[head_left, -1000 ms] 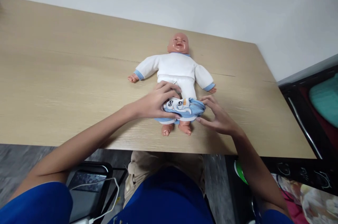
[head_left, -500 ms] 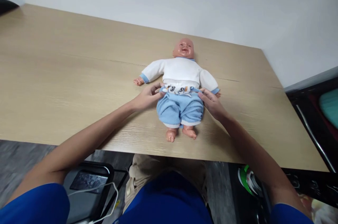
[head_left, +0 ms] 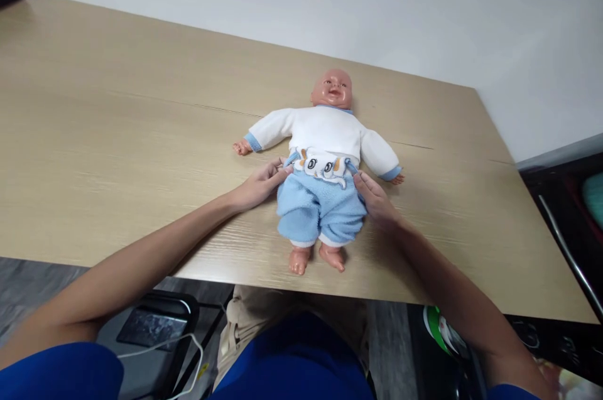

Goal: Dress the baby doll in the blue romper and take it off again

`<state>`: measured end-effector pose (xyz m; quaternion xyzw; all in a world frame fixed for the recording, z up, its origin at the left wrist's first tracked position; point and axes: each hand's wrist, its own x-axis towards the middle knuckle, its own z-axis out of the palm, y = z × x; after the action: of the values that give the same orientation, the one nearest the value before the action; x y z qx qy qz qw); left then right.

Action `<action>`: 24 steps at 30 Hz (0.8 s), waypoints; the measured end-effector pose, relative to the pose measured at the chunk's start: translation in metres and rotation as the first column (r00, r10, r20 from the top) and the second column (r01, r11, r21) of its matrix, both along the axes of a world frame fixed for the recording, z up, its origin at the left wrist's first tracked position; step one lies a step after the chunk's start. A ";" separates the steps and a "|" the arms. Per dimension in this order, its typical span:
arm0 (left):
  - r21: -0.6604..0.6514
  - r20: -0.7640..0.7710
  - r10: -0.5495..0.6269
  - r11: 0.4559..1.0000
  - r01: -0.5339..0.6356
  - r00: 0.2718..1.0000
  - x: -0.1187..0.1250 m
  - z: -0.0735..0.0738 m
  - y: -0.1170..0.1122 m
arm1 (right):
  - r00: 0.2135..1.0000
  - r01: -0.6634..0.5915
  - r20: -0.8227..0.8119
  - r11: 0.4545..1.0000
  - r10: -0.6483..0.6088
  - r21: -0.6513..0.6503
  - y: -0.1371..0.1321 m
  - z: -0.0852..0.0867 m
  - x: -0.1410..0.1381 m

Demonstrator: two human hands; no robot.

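A baby doll (head_left: 334, 91) lies on its back on the wooden table, head toward the wall and bare feet toward me. It wears a white top (head_left: 325, 131) with blue cuffs and light blue pants (head_left: 299, 202) with an animal-face patch at the waist. At the waistband's left side, my left hand (head_left: 258, 188) pinches the blue fabric between thumb and fingers. My right hand (head_left: 377, 196) grips the opposite side of the pants, with its thumb on the edge. The fingertips under the cloth are hidden on both sides.
The table (head_left: 117, 155) meets a white wall at its far edge. Below, at lower left, a dark flat device (head_left: 151, 327) with a white cable rests on a chair. A green and white round item (head_left: 439, 328) sits under the table's right side, near black furniture.
The animal-face patch lies flatter and shows more fully, and the pants look smoother at the top. Both hands stay at the waist sides. The camera view has shifted slightly.
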<state>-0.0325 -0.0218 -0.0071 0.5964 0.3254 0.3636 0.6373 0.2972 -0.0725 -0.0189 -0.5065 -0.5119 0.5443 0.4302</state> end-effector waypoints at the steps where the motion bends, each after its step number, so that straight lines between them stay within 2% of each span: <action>1: -0.013 0.013 0.009 1.000 -0.009 1.000 0.002 0.000 0.000 | 1.000 -0.029 0.005 0.999 0.029 0.015 0.000 0.003 0.000; 4: -0.046 0.016 0.029 0.999 -0.028 0.999 0.003 0.002 -0.002 | 0.994 -0.097 0.066 0.994 0.093 0.059 -0.002 0.014 0.006; 6: -0.008 -0.014 0.049 0.999 -0.050 0.999 0.000 0.003 -0.002 | 0.982 -0.138 0.144 0.987 0.124 0.087 -0.005 0.022 0.012; 8: 0.095 -0.060 0.065 0.994 -0.059 0.996 -0.004 0.005 -0.001 | 0.961 -0.178 0.234 0.976 0.144 0.128 -0.008 0.031 0.017; 10: 0.250 -0.095 0.107 0.965 -0.081 0.990 -0.007 0.008 0.004 | 0.947 -0.187 0.296 0.962 0.123 0.198 -0.009 0.039 0.018; 12: 0.393 -0.082 0.185 0.909 -0.138 0.979 -0.005 0.010 0.012 | 0.950 -0.147 0.308 0.947 0.055 0.284 -0.006 0.045 0.015; 14: 0.447 -0.038 0.250 0.870 -0.208 0.967 0.001 0.010 0.024 | 0.960 -0.074 0.281 0.940 -0.025 0.334 0.003 0.047 0.007; 16: 0.391 -0.016 0.257 0.891 -0.231 0.966 0.009 0.009 0.037 | 0.971 0.013 0.223 0.947 -0.088 0.320 0.016 0.046 -0.001; 20: 0.197 0.011 0.223 0.955 -0.220 0.975 0.024 0.004 0.059 | 0.988 0.145 0.023 0.973 -0.152 0.178 0.045 0.033 -0.010; 22: 0.181 -0.006 0.212 0.961 -0.208 0.977 0.024 0.003 0.064 | 0.988 0.152 -0.032 0.983 -0.150 0.103 0.052 0.024 -0.007; 24: 0.229 -0.057 0.198 0.956 -0.180 0.978 0.017 0.002 0.065 | 0.990 0.140 -0.006 0.988 -0.140 0.071 0.052 0.016 -0.001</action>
<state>-0.0153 0.0436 -0.0052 0.6442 0.3633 0.4331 0.5151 0.2965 -0.0203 -0.0032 -0.5254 -0.4941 0.4945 0.4851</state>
